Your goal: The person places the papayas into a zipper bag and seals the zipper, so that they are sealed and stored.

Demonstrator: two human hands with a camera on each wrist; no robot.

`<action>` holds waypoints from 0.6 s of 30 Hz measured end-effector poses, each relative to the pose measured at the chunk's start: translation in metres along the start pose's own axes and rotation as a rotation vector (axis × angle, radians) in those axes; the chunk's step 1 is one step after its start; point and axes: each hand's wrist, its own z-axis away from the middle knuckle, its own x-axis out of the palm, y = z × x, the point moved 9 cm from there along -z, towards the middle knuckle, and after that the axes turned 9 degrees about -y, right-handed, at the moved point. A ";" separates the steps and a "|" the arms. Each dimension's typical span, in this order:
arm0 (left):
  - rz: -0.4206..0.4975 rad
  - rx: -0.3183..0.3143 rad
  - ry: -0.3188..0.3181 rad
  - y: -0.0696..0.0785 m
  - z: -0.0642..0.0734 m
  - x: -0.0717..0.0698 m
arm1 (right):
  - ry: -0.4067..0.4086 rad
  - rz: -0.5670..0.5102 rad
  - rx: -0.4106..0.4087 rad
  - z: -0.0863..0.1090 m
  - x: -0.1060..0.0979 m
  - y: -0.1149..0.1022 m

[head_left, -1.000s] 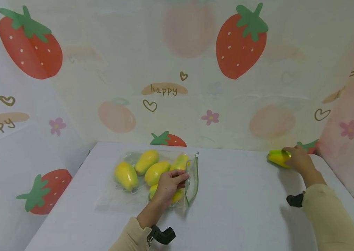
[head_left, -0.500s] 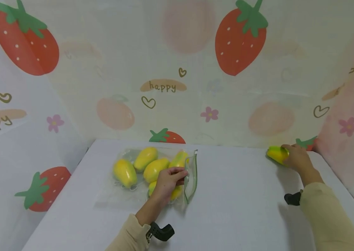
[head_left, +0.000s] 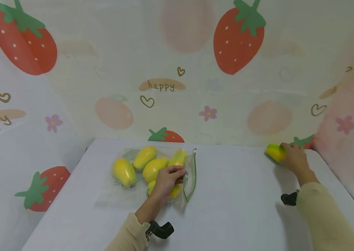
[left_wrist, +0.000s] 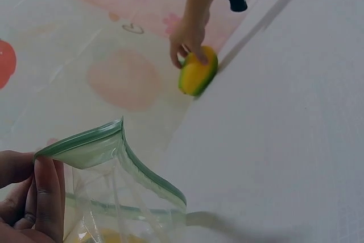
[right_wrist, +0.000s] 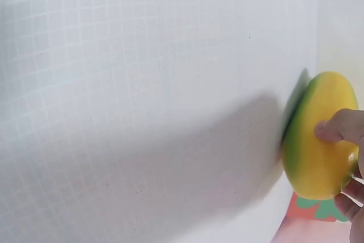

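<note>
On the left half of the table lies a clear zip bag [head_left: 111,198] with a green-edged mouth, and several yellow-green mangoes [head_left: 124,172] inside it. My left hand [head_left: 166,183] pinches the bag's rim between thumb and fingers, and the mouth gapes toward the right. In the left wrist view the green zip strip [left_wrist: 85,139] rises from those fingers to a peak. At the back right, my right hand [head_left: 296,158] grips a single mango [head_left: 274,152], thumb on one side and fingers on the other. The right wrist view has this mango [right_wrist: 318,146] close over the table.
A white table [head_left: 233,195] carries everything, with a patterned backdrop [head_left: 227,104] of strawberries and hearts along its back edge and sides. Each wrist bears a black camera mount [head_left: 161,230]. White tabletop stretches between the bag and the right hand.
The head view has tilted slightly, shifting the scene a little. Both hands keep their holds on the bag rim and the mango, with hardly any movement.
</note>
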 end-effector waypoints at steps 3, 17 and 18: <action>0.007 -0.004 -0.004 0.002 0.002 -0.003 | 0.004 -0.011 -0.016 0.001 -0.001 -0.004; -0.010 -0.007 0.005 0.001 0.002 -0.001 | -0.012 -0.166 -0.092 0.016 0.006 -0.003; -0.010 -0.008 0.004 0.001 0.001 -0.001 | -0.011 -0.178 -0.095 0.018 0.006 -0.004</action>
